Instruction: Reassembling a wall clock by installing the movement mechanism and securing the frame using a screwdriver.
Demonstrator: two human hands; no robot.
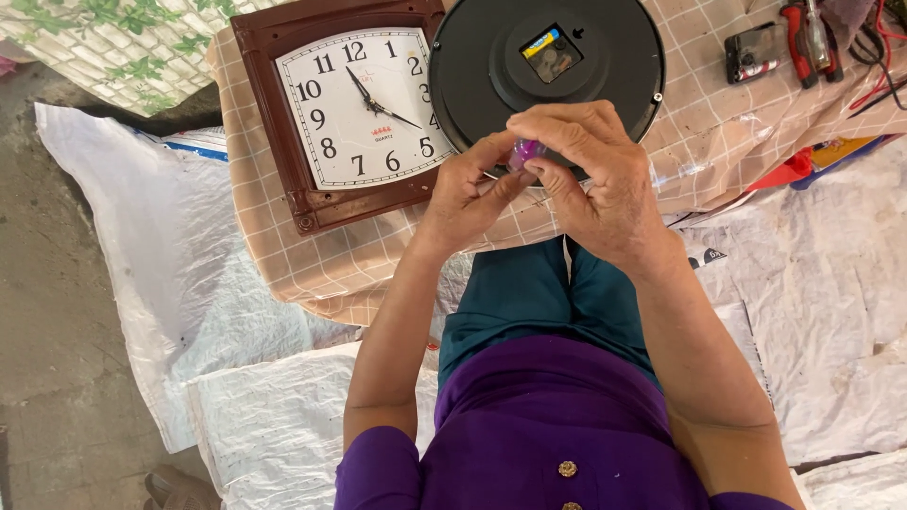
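Observation:
My left hand [468, 194] and my right hand [590, 175] meet at the near edge of a low table, both pinching a small pink and purple object [524, 153] between fingertips; most of it is hidden by my fingers. Just beyond my hands lies a round black clock [567, 57], face down, its back showing a battery compartment [551, 52] with a battery inside. To its left lies a brown rectangular wall clock [354, 109] with a white face, turned up.
A beige checked cloth [283, 255] covers the table. At the far right lie a small black device [756, 52], a red-handled tool [808, 38] and red wires. White woven sheets [170, 255] cover the ground around my knees.

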